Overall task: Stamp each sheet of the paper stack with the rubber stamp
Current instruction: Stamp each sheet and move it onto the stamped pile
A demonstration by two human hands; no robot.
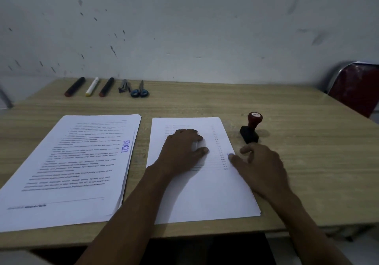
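left hand [182,149] palm down on the right sheet [205,193], fingers curled a bit, pressing not pinching, right hand [260,168] at its 3 o'clock edge, grip loose and spread, holding nothing, stamp [250,128] upright on surface [307,162] at 1 o'clock, stamped stack [67,172] at 9 o'clock

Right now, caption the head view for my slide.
Both hands, left and right, rest on the right paper stack; rubber stamp stands beside it.

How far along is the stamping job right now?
Done: the left pile has a blue LUNAS mark on its top sheet. In hand: left hand presses the right stack, right hand at its edge; stamp stands unheld. How many sheets are left is unclear.
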